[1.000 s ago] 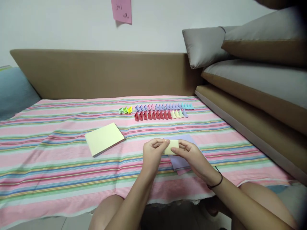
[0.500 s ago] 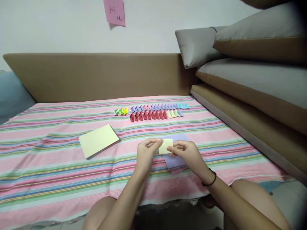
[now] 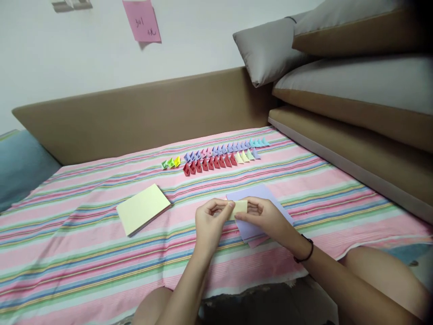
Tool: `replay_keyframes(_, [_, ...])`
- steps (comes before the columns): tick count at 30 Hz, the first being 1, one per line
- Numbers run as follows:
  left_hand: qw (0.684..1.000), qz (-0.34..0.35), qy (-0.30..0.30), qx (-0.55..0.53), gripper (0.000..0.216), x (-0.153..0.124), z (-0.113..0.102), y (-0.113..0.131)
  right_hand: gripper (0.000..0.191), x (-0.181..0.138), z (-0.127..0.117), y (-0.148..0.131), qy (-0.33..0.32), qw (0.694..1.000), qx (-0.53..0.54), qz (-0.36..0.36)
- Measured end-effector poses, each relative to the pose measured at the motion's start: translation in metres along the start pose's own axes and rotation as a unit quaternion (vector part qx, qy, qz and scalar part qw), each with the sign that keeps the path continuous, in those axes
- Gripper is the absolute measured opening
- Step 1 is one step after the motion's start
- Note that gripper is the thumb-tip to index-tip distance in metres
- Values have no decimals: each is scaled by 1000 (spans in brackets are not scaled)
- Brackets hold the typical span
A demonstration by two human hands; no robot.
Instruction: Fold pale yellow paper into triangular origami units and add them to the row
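Between my two hands is a small folded piece of pale yellow paper (image 3: 241, 206). My left hand (image 3: 214, 219) pinches its left end between thumb and fingers. On the other end, my right hand (image 3: 262, 214) is closed, thumb across the front and fingers behind. Beneath my right hand lie sheets of lilac paper (image 3: 279, 212), with a pink sheet (image 3: 259, 241) showing under them. Farther back stand rows of small folded paper boats: red ones (image 3: 210, 163) in front, purple ones (image 3: 233, 148) behind. Green and yellow boats (image 3: 171, 163) sit at the left.
A stack of pale yellow paper (image 3: 144, 208) lies left of my hands on the striped cloth (image 3: 101, 253). Behind runs a brown backrest (image 3: 142, 117). Grey and brown cushions (image 3: 355, 85) are piled at the right. A pink note (image 3: 142, 20) hangs on the wall.
The view has tilted and shifted a little. The yellow paper looks smaller and narrower between my fingers, and my left thumb covers more of it. Both hands keep their hold.
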State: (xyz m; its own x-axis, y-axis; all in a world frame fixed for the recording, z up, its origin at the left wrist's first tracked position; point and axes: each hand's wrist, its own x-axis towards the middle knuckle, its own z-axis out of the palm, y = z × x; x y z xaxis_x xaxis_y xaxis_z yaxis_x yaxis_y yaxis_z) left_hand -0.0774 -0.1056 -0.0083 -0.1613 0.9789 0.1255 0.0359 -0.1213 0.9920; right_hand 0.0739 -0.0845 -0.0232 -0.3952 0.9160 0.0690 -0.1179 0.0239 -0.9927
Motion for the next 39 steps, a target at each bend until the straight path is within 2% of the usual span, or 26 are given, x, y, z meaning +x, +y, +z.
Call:
replay_keyframes(4, [996,34,-18,74,18,-3,3,-2,22,-2,-1,-3,24,999,-25,32])
replay_keyframes(9, [995,29,-15,94,19,-2,3,-2,25,-3,-4,-3,21,998,-36,53])
replay_keyframes(12, [996,11,-18,86,20,-1,3,-1,28,-3,-6,-2,-5,997,-44,56])
replay_keyframes(17, [998,-20,-17,54,20,-2,4,-3,31,-5,-6,-3,16,996,-65,55])
replay_keyframes(21, [999,-33,-13,27,20,-2,4,-5,28,-5,-7,1,-5,997,-62,48])
replay_keyframes(31, [999,-36,-12,8,19,-2,3,-5,34,-5,-8,4,-19,997,-66,16])
replay_keyframes(34, [999,-38,-15,4,19,-1,3,-3,38,-5,-6,3,1,996,-84,10])
replay_keyframes(39, [998,-51,-19,-8,18,0,2,-1,41,-5,-6,0,-21,998,-45,31])
